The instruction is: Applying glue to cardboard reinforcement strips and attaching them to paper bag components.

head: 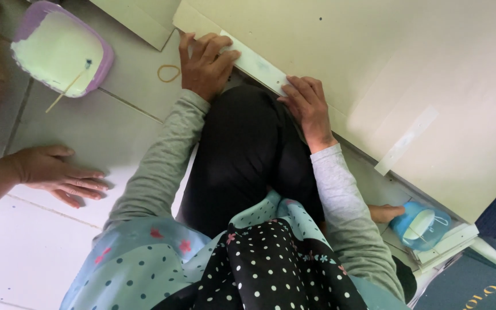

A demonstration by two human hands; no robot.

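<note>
A co-worker's hand (58, 175) is laid flat on the white tiled floor (116, 123) at the near left, fingers spread, holding nothing. At the far left a lilac tub (64, 49) of pale paste is seen, with a thin stick (67, 89) resting in it and overhanging the rim. A yellow rubber band (169, 73) lies on the tile just beside the left hand (205, 66). The left hand is pressed down, fingers together and slightly curled, on the left end of a pale strip (256, 63) along the near edge of a large cream cardboard sheet (374, 74); nothing is gripped. The right hand (308, 106) is pressed palm-down on the strip's right end, fingers together. The strip is thus pinned between both hands at the sheet's edge, above the black-clad knee (248, 149). Judgement: the bond is best served by even pressure, worked outward from the middle so the strip is kept aligned with the edge and no lifted ends are left. A second strip (406, 140) is noted on the sheet further right. At the near right a blue cup (420, 225) is seen beside a dark mat (489, 275).
</note>
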